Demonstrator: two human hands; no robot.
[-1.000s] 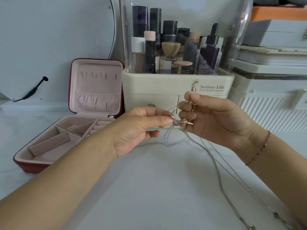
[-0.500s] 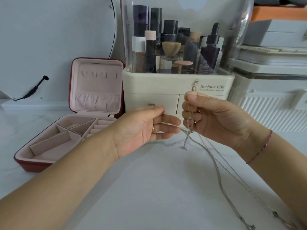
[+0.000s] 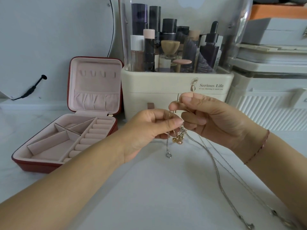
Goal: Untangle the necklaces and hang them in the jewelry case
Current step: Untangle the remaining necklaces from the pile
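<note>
A small tangle of gold and silver necklaces (image 3: 179,136) hangs between my hands above the white tabletop. My left hand (image 3: 149,130) pinches the chains just above the knot, and a short silver end with a ring clasp (image 3: 168,154) dangles below it. My right hand (image 3: 212,118) pinches a thin strand higher up, right beside the left. Long silver chains (image 3: 217,173) trail from the knot down to the right across the table. The red jewelry case (image 3: 54,146) stands open at the left, its pink lid upright with a row of hooks (image 3: 98,73).
A cream cosmetics organizer (image 3: 174,90) with bottles under a clear cover stands right behind my hands. White storage boxes (image 3: 272,90) are stacked at the right. A round mirror (image 3: 54,39) with a black cable leans at the back left.
My left hand has closed again onto the chains next to my right hand. The gold and silver knot now hangs under my left fingers, and a silver clasp end dangles lower.
</note>
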